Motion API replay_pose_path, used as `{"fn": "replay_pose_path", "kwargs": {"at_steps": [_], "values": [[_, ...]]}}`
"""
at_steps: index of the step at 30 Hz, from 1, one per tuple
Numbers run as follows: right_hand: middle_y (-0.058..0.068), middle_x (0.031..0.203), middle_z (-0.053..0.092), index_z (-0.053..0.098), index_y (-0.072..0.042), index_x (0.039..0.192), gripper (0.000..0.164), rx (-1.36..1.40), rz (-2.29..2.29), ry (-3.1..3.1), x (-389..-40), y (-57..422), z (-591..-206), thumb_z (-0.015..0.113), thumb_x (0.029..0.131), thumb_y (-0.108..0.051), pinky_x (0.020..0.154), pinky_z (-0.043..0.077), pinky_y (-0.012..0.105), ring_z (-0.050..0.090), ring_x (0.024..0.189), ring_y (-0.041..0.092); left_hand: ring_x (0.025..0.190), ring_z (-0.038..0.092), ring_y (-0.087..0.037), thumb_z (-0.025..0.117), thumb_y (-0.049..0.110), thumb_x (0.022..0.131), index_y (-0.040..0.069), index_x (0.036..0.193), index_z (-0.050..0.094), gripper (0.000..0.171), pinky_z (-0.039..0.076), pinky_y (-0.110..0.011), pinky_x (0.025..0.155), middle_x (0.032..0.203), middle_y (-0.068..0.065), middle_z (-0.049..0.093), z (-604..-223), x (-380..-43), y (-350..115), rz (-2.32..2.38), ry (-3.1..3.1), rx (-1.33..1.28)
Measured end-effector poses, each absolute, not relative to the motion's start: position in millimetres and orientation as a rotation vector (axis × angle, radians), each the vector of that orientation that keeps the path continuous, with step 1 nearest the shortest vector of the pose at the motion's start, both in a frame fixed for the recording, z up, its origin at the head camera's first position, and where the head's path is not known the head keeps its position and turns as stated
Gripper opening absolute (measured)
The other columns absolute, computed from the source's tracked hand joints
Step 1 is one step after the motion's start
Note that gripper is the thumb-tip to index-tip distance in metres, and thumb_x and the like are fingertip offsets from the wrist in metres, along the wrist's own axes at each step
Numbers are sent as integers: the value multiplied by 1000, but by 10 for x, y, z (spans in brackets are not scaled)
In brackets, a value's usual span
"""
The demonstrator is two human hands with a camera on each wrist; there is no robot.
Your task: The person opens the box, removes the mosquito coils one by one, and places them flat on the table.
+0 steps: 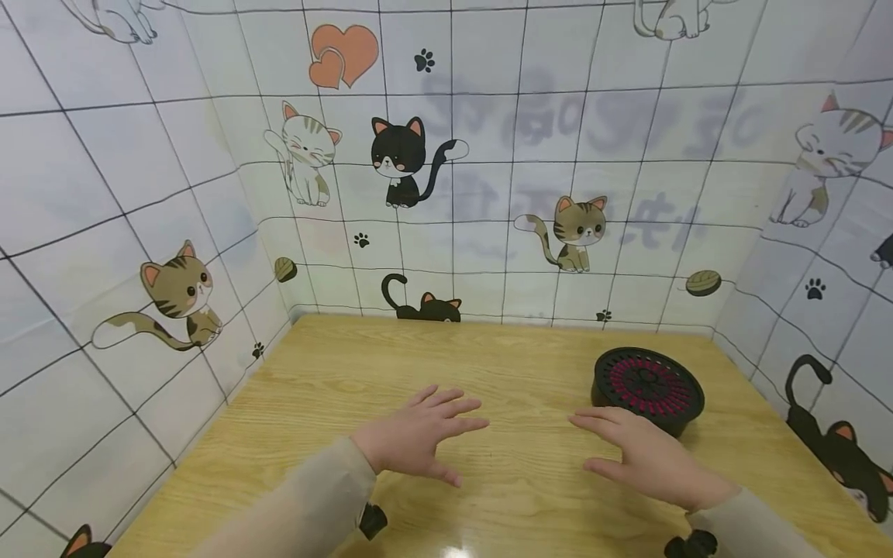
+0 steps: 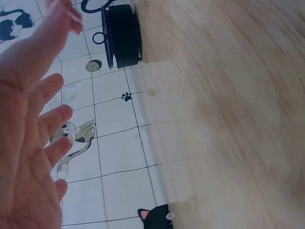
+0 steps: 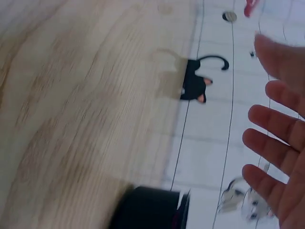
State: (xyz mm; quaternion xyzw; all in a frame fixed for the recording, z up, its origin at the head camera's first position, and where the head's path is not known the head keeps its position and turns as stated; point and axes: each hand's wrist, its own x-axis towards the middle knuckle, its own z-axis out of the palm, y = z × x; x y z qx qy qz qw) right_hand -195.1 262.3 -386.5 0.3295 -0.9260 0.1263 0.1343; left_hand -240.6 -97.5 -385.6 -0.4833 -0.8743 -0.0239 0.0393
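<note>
A round black case (image 1: 647, 387) with a slotted top, magenta showing through the slots, stands on the wooden table (image 1: 418, 349) toward the right. In the left wrist view a small ring stands out from the top of this black case (image 2: 125, 36). My right hand (image 1: 649, 457) hovers in front of it, overlapping its lower edge in the head view, fingers extended and holding nothing. My left hand (image 1: 418, 434) is over the middle of the table, fingers spread and palm bare. The two hands face each other with a gap between them.
White fabric walls (image 1: 481, 178) with a grid and cartoon cats rise at the back, left and right of the table. Dark wrist cameras sit under both sleeves, one below the left sleeve (image 1: 314, 496) and one below the right sleeve (image 1: 753, 527).
</note>
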Motion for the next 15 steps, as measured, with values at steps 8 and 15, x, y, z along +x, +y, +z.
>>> {"fn": "replay_pose_path", "kwargs": {"at_steps": [8, 15], "values": [[-2, 102, 65, 69, -9, 113, 26, 528, 690, -2506, -2144, 3102, -4064, 72, 88, -18, 66, 50, 21, 57, 87, 5, 134, 39, -16, 55, 47, 96, 28, 139, 52, 47, 34, -44, 108, 142, 9, 47, -4069, -2592, -454, -983, -2840, -1160], [-9, 97, 58, 66, -1, 116, 32, 106, 915, -2379, -2272, 3454, -4166, 58, 98, -26, 61, 41, 11, 46, 79, -11, 121, 49, -12, 56, 48, 95, 36, 128, 60, 35, 46, -38, 96, 130, 15, 54, -4262, -2685, 17, -1530, -2823, -847]]}}
